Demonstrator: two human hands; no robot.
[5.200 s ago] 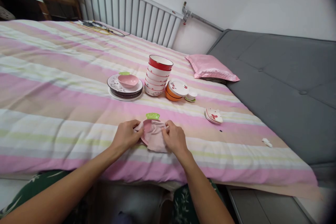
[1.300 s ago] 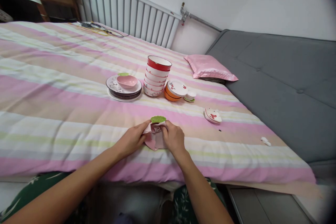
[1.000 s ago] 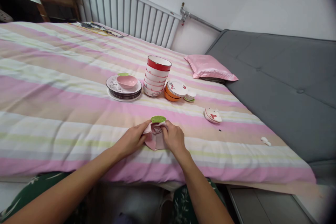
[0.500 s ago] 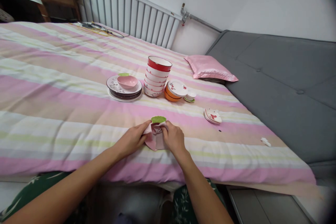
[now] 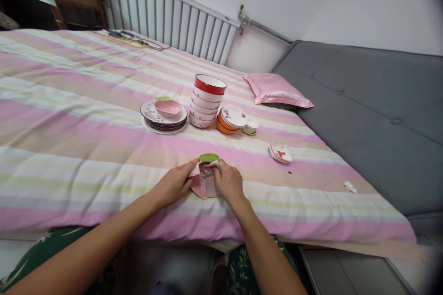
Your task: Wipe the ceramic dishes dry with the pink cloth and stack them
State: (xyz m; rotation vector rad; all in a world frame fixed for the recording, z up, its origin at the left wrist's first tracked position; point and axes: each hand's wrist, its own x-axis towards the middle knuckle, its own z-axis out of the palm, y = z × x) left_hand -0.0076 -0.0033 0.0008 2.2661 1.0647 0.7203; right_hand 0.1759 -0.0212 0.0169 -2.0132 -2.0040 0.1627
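Near the bed's front edge, my two hands hold a small pink dish (image 5: pixel 198 190) with a green leaf-shaped handle (image 5: pixel 209 157) on its far side. A pale pink cloth (image 5: pixel 208 172) lies bunched inside the dish and folds over its rim. My left hand (image 5: pixel 177 180) is closed on the left rim, pinching cloth against it. On the right rim, my right hand (image 5: pixel 230 179) is closed too, its thumb pressing the cloth inward. The cloth and fingers hide much of the dish's inside.
Beyond my hands stand stacked plates (image 5: pixel 164 124) topped by another pink dish (image 5: pixel 168 108), a tall bowl stack (image 5: pixel 206 101), orange bowls (image 5: pixel 226 126) under a white plate, and small dishes (image 5: pixel 251 124). Heart-patterned dishes (image 5: pixel 280 153) and crumpled tissue (image 5: pixel 350 187) lie to the right.
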